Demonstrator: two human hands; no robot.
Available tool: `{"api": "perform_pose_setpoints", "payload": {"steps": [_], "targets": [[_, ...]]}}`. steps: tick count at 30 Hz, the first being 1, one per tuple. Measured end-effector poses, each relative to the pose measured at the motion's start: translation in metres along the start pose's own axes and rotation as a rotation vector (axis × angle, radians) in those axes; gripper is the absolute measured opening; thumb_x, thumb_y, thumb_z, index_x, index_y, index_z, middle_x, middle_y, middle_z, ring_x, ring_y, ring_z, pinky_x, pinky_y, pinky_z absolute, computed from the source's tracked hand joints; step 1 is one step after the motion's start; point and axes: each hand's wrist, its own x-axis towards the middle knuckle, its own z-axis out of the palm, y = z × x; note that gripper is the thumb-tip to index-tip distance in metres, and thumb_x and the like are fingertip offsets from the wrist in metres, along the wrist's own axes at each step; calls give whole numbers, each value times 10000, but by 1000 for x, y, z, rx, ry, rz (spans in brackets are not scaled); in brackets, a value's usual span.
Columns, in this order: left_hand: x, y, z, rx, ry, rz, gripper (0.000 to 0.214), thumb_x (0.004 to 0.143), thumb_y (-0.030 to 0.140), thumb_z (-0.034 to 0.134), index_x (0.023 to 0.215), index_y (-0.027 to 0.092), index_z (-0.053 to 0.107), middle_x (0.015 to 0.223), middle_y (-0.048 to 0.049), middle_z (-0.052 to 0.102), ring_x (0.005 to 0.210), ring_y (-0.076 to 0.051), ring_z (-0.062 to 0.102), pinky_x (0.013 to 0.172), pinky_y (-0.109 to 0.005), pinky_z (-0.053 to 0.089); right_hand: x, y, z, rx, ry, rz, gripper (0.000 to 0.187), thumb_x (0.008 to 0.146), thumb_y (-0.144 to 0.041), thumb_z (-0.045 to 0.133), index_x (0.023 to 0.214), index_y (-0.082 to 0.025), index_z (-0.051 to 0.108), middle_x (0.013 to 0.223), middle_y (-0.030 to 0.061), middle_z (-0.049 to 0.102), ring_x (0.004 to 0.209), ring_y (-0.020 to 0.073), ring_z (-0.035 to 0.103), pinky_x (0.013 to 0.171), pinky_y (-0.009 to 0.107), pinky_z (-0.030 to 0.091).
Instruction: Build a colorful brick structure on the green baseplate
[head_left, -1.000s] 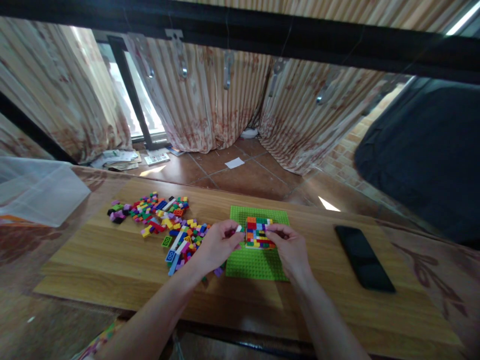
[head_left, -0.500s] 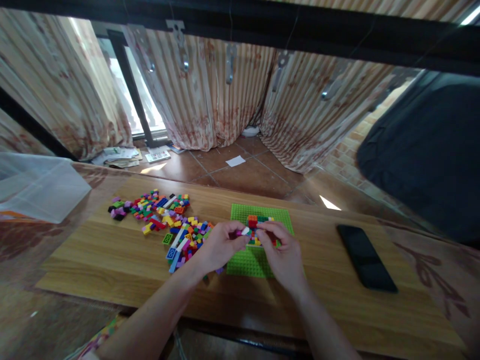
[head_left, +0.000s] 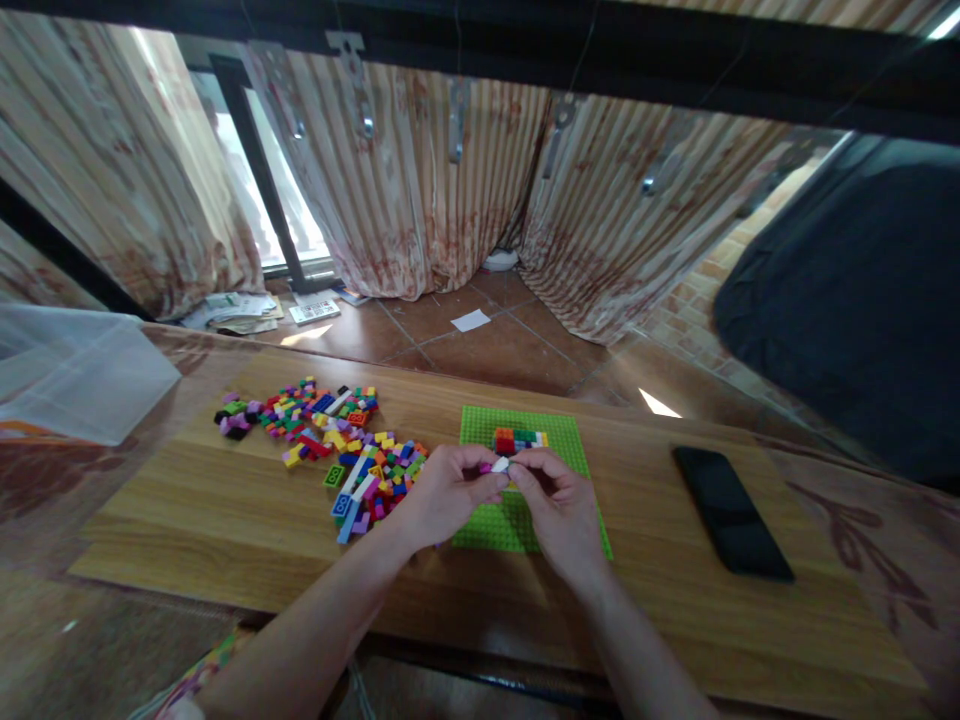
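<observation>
A green baseplate (head_left: 559, 440) lies on the wooden board, carrying a small block of many-coloured bricks (head_left: 517, 439) near its far side. My left hand (head_left: 450, 492) and my right hand (head_left: 559, 510) meet above the plate, just in front of that block. Both pinch a small white brick (head_left: 500, 465) between their fingertips; a purple piece shows beside it in the left fingers. The hands cover the near part of the brick block. A heap of loose coloured bricks (head_left: 337, 445) spreads to the left of my left hand.
A black phone (head_left: 731, 510) lies flat on the board to the right. A clear plastic bag (head_left: 75, 370) sits at the far left. Curtains, a window and a tiled floor are behind the board; a dark bulky shape (head_left: 847, 300) fills the right.
My right hand left the right side of the brick block and came to my left hand's fingertips. Both hands now pinch the white brick together, nearer to me.
</observation>
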Motion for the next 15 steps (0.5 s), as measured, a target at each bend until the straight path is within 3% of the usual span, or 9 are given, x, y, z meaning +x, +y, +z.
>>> {"api": "perform_pose_setpoints", "payload": {"steps": [4,15], "targets": [[0,1,3,-37,7,-12,222,782,369,644,799,150,677,678,5,618,618,-106,558,609,-215,460,0,1,0,125,26,111,134,783,-323,633,784,-207,699,744,4,656,718,151,570,696,274,445],[0,3,9,75,48,54,185,803,323,594,754,153,649,614,18,579,579,-108,520,559,-211,401,-7,1,9,232,127,215,174,729,-364,683,744,-192,704,709,11,667,648,142,567,624,271,456]]}}
